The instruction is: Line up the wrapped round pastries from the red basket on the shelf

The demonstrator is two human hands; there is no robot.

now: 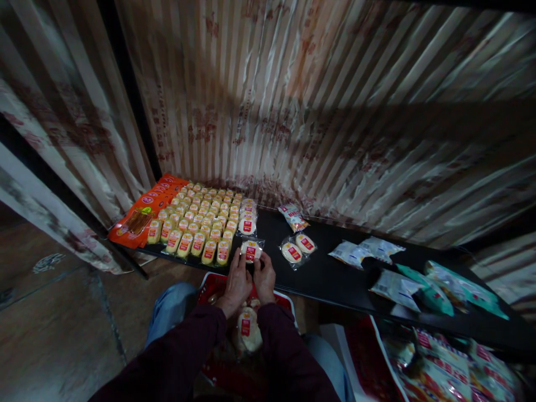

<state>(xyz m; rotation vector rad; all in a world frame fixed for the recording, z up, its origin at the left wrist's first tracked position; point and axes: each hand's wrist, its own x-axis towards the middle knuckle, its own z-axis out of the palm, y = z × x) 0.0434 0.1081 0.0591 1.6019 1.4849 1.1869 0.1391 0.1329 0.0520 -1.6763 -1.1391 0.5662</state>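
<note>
Both hands are at the front edge of a black shelf (268, 279), closed on one round wrapped cake (251, 250) in clear film with a red label. My left hand (237, 283) grips its left lower side, and my right hand (264, 277) its right lower side. Just behind it stands a short column of the same round cakes (247, 225). To the left are many yellow wrapped cakes (198, 244) in rows. Two more round cakes (292, 252) lie to the right. Below my wrists, a red basket (205, 283) between my knees holds another round cake (247, 329).
Orange snack bags (138, 221) lie at the shelf's left end. A small white-and-red bag (293, 218), silvery bags (349, 253) and green bags (431, 293) lie rightward. A box (347, 346) with snack bags stands lower right. A patterned curtain (268, 111) hangs behind, beside a dark pole (132, 84).
</note>
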